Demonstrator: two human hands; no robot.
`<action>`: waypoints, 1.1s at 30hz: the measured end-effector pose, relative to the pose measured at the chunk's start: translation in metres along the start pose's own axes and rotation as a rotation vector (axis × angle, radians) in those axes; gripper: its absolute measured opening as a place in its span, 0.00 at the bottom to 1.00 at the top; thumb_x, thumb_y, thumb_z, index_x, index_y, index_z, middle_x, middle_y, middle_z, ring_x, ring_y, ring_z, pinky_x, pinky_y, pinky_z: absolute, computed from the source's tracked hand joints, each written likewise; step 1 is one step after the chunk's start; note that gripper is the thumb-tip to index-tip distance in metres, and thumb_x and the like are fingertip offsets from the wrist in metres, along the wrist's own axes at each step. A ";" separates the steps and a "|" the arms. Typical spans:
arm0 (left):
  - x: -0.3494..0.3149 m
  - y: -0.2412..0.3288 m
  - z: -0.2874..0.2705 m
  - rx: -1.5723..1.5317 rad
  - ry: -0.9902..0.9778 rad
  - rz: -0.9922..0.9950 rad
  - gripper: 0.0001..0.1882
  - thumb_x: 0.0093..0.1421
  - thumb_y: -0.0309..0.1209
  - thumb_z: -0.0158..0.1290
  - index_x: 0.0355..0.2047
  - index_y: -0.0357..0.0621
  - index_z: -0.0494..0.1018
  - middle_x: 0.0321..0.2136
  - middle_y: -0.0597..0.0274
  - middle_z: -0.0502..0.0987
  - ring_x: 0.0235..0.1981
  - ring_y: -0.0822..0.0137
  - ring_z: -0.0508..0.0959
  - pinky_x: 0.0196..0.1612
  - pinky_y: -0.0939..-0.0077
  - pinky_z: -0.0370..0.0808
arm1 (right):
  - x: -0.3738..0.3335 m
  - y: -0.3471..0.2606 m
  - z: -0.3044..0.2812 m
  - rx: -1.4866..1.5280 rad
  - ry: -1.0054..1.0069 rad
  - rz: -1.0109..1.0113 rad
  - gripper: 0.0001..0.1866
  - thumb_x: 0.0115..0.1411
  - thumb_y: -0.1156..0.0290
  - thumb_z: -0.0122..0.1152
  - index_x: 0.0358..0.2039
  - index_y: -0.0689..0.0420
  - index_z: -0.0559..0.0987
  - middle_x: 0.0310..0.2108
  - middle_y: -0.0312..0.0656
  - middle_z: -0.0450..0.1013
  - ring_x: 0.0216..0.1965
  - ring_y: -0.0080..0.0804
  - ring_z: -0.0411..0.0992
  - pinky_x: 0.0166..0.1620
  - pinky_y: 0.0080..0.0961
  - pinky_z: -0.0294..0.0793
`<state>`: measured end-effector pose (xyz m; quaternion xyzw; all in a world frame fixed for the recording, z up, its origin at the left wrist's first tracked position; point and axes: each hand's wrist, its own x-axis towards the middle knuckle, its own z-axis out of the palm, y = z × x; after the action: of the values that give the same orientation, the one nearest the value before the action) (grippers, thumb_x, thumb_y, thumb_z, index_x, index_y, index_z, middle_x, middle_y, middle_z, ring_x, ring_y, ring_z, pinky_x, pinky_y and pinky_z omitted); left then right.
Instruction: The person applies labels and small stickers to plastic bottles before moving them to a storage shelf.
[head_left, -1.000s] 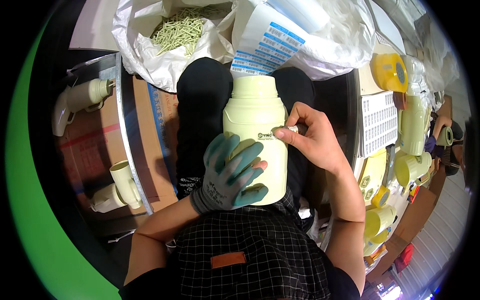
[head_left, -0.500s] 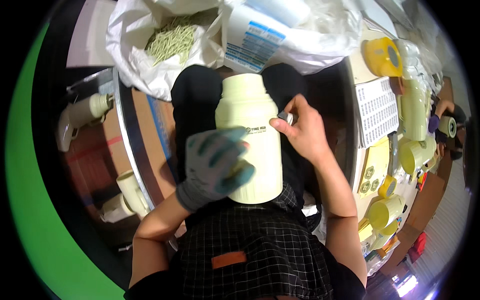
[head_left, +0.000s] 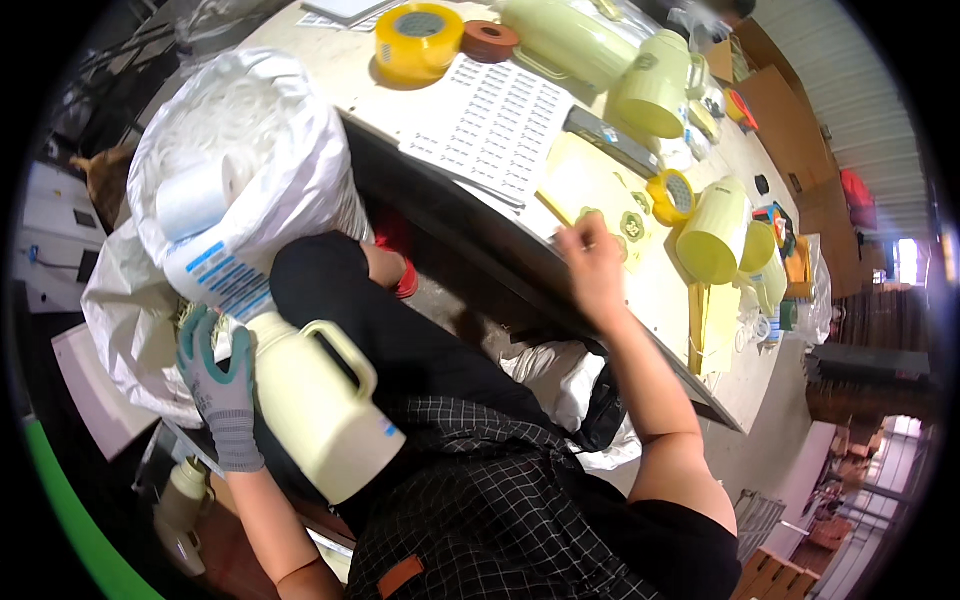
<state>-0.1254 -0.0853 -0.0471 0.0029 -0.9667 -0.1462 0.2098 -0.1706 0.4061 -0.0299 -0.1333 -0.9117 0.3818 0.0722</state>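
Observation:
A pale yellow thermos jug (head_left: 305, 405) lies tilted across my lap, its handle turned up and a small blue mark near its base. My left hand (head_left: 218, 385), in a grey and green glove, rests beside the jug's neck with fingers spread. Bare, my right hand (head_left: 595, 265) is at the table's edge, over the near side of a yellow sheet with green round stickers (head_left: 625, 215). Its fingers are bent and blurred; whether they pinch anything cannot be made out.
White sacks (head_left: 240, 130) stand at the left, one with clear rings and a white roll. The table (head_left: 660, 330) holds wide yellow tape (head_left: 418, 42), printed label sheets (head_left: 490, 125), a smaller tape roll (head_left: 671, 197) and several pale yellow jug bodies (head_left: 712, 235). More jug parts (head_left: 183, 495) lie low at left.
My view has turned right toward the table. The jug has gone from upright to tilted, handle showing. My right hand has left the jug for the sticker sheet; my left has moved to its neck.

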 end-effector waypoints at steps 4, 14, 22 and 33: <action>0.082 0.173 0.013 -0.404 -0.194 0.405 0.20 0.62 0.31 0.63 0.54 0.45 0.79 0.57 0.50 0.78 0.56 0.50 0.79 0.60 0.58 0.74 | 0.043 0.100 -0.058 -0.464 0.265 -0.135 0.15 0.63 0.60 0.70 0.32 0.56 0.75 0.33 0.43 0.75 0.35 0.47 0.76 0.38 0.42 0.75; 0.107 0.382 0.198 -0.121 -0.643 0.851 0.42 0.57 0.56 0.64 0.67 0.48 0.69 0.68 0.56 0.66 0.56 0.57 0.75 0.57 0.63 0.77 | 0.076 0.118 -0.045 -0.508 0.215 -0.336 0.14 0.59 0.62 0.72 0.30 0.54 0.76 0.31 0.41 0.75 0.34 0.44 0.77 0.36 0.40 0.77; 0.113 0.388 0.202 -0.123 -0.740 0.857 0.50 0.52 0.54 0.70 0.69 0.46 0.65 0.70 0.56 0.63 0.60 0.54 0.74 0.60 0.62 0.76 | 0.067 0.092 -0.064 -0.292 -0.005 -0.226 0.18 0.55 0.59 0.78 0.28 0.55 0.76 0.25 0.39 0.75 0.26 0.38 0.73 0.32 0.34 0.73; 0.045 0.254 0.019 -0.077 -0.778 0.994 0.17 0.57 0.45 0.62 0.41 0.50 0.76 0.39 0.63 0.74 0.41 0.60 0.75 0.44 0.61 0.73 | 0.048 -0.028 -0.008 0.678 -0.722 -0.107 0.14 0.61 0.66 0.75 0.30 0.55 0.75 0.27 0.26 0.70 0.30 0.12 0.64 0.34 0.15 0.62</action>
<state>-0.1599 0.1607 0.0267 -0.5076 -0.8521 -0.0560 -0.1144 -0.2202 0.4071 -0.0035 0.0856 -0.7085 0.6744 -0.1893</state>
